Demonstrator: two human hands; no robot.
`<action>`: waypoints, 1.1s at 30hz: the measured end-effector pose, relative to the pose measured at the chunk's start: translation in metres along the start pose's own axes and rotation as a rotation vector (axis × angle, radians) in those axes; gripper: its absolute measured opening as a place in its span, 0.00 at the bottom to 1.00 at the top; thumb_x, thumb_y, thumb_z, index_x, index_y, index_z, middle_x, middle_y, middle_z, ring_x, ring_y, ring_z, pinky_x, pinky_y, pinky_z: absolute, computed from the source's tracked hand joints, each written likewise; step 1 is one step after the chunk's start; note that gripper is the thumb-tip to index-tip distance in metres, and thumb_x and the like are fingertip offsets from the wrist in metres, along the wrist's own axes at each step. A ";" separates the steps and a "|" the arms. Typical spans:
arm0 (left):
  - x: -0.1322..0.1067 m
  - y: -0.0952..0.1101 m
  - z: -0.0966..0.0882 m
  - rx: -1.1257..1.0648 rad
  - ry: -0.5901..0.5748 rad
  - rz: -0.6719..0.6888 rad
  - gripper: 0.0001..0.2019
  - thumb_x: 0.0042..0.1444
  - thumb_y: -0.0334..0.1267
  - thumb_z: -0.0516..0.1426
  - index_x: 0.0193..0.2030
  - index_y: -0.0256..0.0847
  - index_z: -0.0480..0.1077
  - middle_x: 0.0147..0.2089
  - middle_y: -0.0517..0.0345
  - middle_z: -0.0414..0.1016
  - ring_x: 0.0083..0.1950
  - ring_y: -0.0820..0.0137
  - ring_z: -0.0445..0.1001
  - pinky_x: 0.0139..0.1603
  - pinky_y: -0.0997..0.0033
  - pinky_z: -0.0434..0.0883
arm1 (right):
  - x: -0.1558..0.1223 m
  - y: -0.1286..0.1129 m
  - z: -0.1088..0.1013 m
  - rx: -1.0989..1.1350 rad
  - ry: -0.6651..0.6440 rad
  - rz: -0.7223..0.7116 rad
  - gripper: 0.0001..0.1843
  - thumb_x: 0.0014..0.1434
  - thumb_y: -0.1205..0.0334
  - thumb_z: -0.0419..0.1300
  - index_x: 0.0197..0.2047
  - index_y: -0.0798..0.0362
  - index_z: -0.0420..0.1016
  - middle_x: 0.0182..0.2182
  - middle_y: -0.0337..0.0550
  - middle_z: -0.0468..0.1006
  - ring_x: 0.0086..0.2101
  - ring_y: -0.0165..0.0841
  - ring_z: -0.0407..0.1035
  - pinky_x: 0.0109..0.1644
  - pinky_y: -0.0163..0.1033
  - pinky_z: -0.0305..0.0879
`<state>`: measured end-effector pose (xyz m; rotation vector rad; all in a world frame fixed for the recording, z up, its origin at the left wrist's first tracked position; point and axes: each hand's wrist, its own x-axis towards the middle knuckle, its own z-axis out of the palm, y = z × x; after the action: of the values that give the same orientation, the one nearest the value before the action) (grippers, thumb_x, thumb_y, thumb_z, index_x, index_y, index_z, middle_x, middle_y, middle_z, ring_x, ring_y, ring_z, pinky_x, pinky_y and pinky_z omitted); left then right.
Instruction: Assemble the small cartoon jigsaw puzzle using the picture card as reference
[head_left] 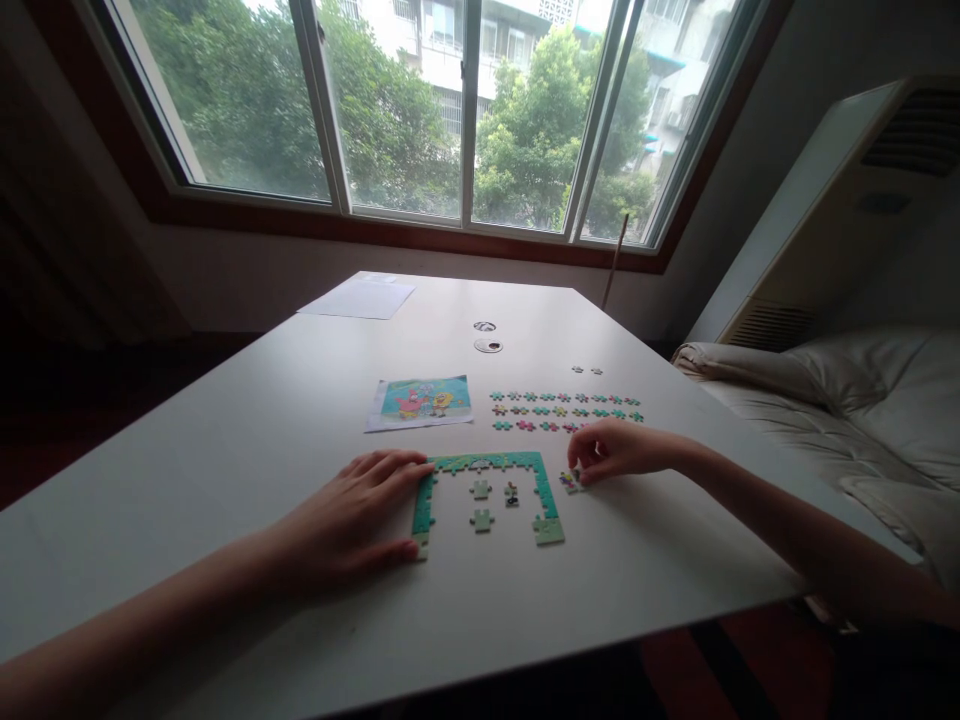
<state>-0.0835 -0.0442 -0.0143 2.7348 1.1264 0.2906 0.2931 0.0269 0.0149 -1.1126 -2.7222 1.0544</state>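
Observation:
A partly built green puzzle frame (pixel 487 465) lies on the white table (pixel 225 450), with three loose pieces inside it (pixel 481 490). My left hand (pixel 360 510) rests flat against the frame's left side, fingers stretched out. My right hand (pixel 611 450) is just right of the frame, fingers pinched on a small puzzle piece (pixel 571 482) that lies on the table. Rows of several loose pieces (pixel 562 410) sit behind my right hand. A colourful reference picture (pixel 422 400) lies behind the frame.
A sheet of paper (pixel 360 297) lies at the table's far left. Two round cable ports (pixel 487 345) are set in the tabletop. A window (pixel 420 110) spans the back wall. White bedding (pixel 847 400) and an air-conditioner unit (pixel 847 200) stand at the right.

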 end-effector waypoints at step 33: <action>-0.002 -0.002 0.000 0.009 -0.002 0.008 0.30 0.57 0.54 0.52 0.64 0.48 0.52 0.63 0.51 0.56 0.62 0.54 0.55 0.60 0.57 0.57 | 0.028 0.056 -0.067 0.035 0.193 0.199 0.21 0.46 0.47 0.63 0.36 0.57 0.73 0.31 0.44 0.77 0.31 0.30 0.70 0.35 0.34 0.64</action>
<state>-0.0858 -0.0441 -0.0148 2.7474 1.1187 0.2844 0.3234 0.1128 0.0271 -1.4218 -2.4773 0.9533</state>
